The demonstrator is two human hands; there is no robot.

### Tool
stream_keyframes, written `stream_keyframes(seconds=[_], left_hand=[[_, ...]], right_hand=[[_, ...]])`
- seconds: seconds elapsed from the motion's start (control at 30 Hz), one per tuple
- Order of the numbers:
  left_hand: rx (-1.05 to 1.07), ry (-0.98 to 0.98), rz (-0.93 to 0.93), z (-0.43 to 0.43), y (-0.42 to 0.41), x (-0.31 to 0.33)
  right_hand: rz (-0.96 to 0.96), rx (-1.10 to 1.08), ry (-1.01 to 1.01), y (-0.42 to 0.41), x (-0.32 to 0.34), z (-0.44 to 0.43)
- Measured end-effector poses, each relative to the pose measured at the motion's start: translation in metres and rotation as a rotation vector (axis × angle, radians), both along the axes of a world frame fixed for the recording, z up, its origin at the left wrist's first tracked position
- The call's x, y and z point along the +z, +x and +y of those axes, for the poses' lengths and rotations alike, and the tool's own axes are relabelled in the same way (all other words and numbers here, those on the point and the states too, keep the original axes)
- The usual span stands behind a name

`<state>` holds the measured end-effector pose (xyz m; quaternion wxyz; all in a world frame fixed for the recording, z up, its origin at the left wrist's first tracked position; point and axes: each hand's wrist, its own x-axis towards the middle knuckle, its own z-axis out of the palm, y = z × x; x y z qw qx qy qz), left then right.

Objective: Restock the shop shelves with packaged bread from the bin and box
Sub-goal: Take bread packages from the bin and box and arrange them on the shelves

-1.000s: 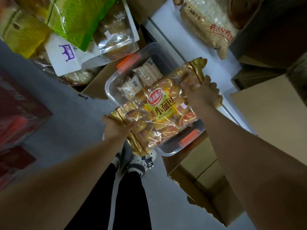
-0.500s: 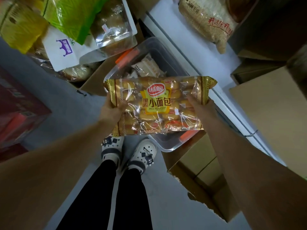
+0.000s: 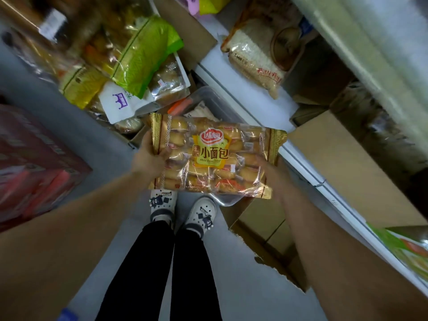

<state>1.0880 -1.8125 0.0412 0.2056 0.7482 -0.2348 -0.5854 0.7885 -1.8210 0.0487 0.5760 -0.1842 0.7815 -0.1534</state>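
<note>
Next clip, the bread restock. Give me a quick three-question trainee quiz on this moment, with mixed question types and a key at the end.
1. True or false: the left hand and the right hand each grip one end of the mini bread pack.
2. What lies directly below the held pack? A) a clear plastic bin B) a metal trolley C) a wicker basket
3. Fill in: the bag lying on the white shelf holds white ___.

Key: 1 true; 2 A; 3 rice.
</note>
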Motion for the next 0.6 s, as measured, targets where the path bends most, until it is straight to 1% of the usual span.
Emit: stream_keyframes(seconds=[0.1,0.17,0.3,0.43,0.47,0.6], left_hand=[[-0.029,-0.015,-0.052,0.000,0.006,0.047],[-0.025,-0.015,-0.067,-0.001,0.006,0.078],[-0.027,-0.073,-0.076,0.005,0.012,0.149],[-0.089,-0.169,-0.113,0.012,0.023,0.214],[-0.107,-0.206,-0.112,0.016,0.025,0.236],[-0.164,-0.268,-0.105,0.019,0.028,0.289]], right_hand=[[-0.032,-0.055,-0.011,0.006,0.050,0.004],[-0.055,-0.040,-0.024,0.009,0.079,0.005],[-0.034,-0.075,-0.094,0.015,0.154,0.013],[-0.001,-0.029,-0.160,0.012,0.209,0.025],[0.000,-0.015,-0.189,0.013,0.233,0.029],[-0.008,0.024,-0.242,0.016,0.297,0.043]])
